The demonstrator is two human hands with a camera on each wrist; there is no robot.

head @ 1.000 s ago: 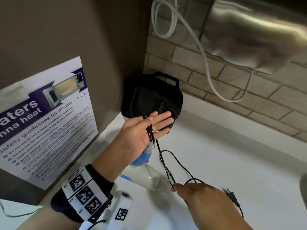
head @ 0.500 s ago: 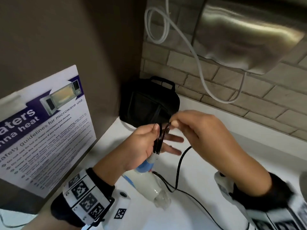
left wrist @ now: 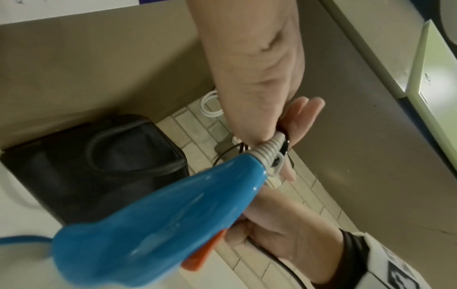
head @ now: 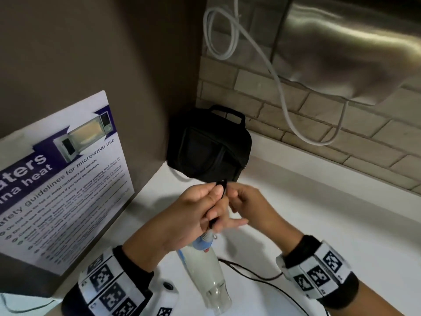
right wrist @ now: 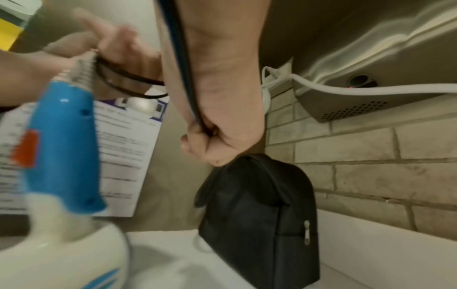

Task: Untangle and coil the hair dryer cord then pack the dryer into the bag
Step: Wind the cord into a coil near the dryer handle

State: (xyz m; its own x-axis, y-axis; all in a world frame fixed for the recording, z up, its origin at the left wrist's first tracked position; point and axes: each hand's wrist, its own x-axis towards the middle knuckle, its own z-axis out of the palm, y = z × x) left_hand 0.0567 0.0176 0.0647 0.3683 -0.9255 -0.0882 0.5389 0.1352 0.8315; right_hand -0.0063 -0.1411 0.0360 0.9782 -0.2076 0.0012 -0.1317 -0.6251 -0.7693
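Here, a microwave safety poster leans against the brown wall at the far left of the white counter. Right of it, the left hand is closed on loops of the black cord, with the thumb pressing the loops against the fingers. The hair dryer hangs below this hand by the cord end: blue handle up, white barrel pointing down toward the counter. The left wrist view shows the grey ribbed cord sleeve at the handle top, directly against the left palm.

The right hand is touching the left hand. Its fingers are curled tight on a strand of cord, which runs along the right forearm in the right wrist view. More cord trails across the counter below the right wrist.

The black bag stands upright in the corner behind both hands, apart from the dryer. Its zip appears closed. A white cable loops down the brick wall at the right, below a steel wall unit.
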